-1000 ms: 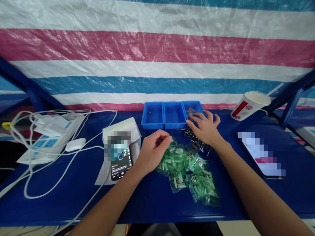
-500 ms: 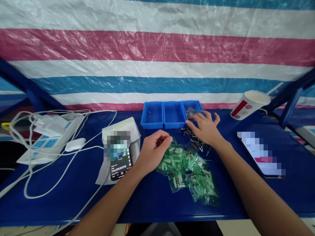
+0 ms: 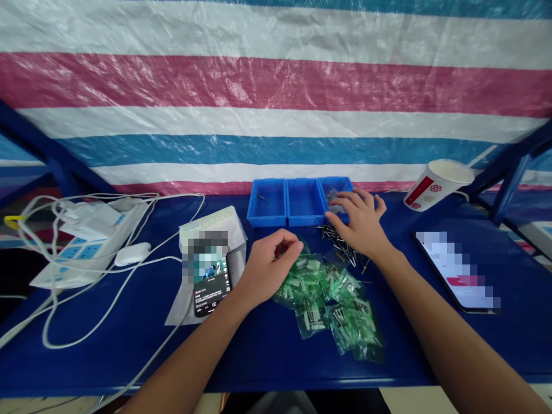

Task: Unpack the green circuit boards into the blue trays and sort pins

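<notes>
Left hand [image 3: 268, 265]: fingers curled, thumb against forefinger, at the left edge of the green packets [image 3: 311, 282]; whether anything is pinched inside cannot be told. Risk: a small piece held there could slip unseen among the packets.

Right hand [image 3: 361, 223]: fingers spread, not closed, over the near edge of the right compartment of the blue tray [image 3: 307, 219]; fingertip contact is hard to tell. Risk: a careless press on the rim could tip or shift the tray.

Loose metal pins [image 3: 345, 248]: heaped on the tabletop [image 3: 254, 359], just in front of the tray, beside and partly under the right hand. Risk: a dragging palm could scatter them; points could prick.

Green packets: piled between the forearms, some overlapping, near the pins. Risk: a sweeping wrist could slide them into the pins, mixing the two.

Paper cup [image 3: 433, 185], with straw: well right of the tray. Risk: a wide elbow swing could spill it.
</notes>
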The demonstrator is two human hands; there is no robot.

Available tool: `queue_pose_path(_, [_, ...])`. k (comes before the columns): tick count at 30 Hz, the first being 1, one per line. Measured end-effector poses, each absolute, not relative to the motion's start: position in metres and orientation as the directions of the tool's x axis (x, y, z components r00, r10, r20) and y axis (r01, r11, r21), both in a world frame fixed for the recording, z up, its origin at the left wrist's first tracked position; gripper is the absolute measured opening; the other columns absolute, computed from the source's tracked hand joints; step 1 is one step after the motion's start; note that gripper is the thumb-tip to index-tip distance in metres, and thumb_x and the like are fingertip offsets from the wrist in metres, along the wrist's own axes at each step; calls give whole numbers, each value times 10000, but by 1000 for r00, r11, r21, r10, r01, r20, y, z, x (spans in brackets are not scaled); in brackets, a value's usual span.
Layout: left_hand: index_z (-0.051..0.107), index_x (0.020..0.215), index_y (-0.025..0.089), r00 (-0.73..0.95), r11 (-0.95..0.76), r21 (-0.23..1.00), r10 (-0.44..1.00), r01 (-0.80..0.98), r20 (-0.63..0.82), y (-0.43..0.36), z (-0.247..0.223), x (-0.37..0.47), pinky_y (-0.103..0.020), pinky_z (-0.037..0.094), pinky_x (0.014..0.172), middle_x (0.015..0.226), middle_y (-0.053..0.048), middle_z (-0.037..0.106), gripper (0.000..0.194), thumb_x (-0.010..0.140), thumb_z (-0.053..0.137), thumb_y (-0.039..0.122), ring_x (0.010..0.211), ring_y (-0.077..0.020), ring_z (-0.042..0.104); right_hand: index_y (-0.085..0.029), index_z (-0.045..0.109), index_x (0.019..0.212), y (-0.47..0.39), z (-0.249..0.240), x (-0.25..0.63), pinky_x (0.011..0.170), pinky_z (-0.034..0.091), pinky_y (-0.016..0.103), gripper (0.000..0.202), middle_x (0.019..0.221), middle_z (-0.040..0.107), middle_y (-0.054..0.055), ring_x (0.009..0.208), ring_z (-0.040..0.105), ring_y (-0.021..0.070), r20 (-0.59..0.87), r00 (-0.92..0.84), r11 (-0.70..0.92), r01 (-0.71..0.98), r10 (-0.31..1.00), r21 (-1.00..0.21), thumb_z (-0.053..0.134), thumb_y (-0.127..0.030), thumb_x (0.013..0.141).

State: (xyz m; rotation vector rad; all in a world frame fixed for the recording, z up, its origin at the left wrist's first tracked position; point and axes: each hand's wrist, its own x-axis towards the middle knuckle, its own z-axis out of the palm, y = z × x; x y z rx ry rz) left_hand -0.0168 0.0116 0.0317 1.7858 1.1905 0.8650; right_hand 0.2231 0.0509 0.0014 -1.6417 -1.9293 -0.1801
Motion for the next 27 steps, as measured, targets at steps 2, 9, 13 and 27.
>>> queue_pose_path(2, [619, 825, 202, 296, -247, 858, 948, 450, 117, 14, 32, -19, -280, 427, 628, 745, 6, 619, 202, 952, 538, 338, 641, -136, 529, -238, 704, 993, 45, 11, 218, 1025, 314, 567, 337, 1147, 718, 94, 1205, 532, 348, 579, -66, 271, 923, 813, -275, 486, -494, 971])
queue_pose_path(9, [649, 955, 215, 373, -437, 512, 899, 740, 229, 21, 12, -23, -450, 441, 927, 1051, -52, 682, 105, 921, 584, 291, 1049, -283, 571, -182, 678, 925, 17, 27, 187, 679, 439, 333, 253, 795, 665, 46, 738, 608, 191, 304, -547, 625, 686, 780, -371, 499, -352, 978])
queue_pose_path(13, [636, 1038, 229, 396, -412, 459, 908, 787, 137, 19, 5, -22, -488, 433, 918, 1142, -63, 663, 145, 925, 577, 299, 1094, -311, 561, -150, 694, 1003, 14, 23, 178, 828, 467, 381, 255, 902, 686, 85, 857, 623, 226, 219, -639, 673, 665, 737, -324, 518, -330, 962])
queue_pose_path(27, [629, 1080, 236, 415, -419, 468, 902, 778, 119, 18, 4, -23, -474, 445, 889, 1161, -64, 661, 184, 951, 549, 339, 1069, -301, 588, -190, 684, 981, 12, 30, 184, 826, 435, 410, 284, 870, 666, 60, 842, 606, 236, 122, -643, 632, 667, 756, -396, 618, -447, 880])
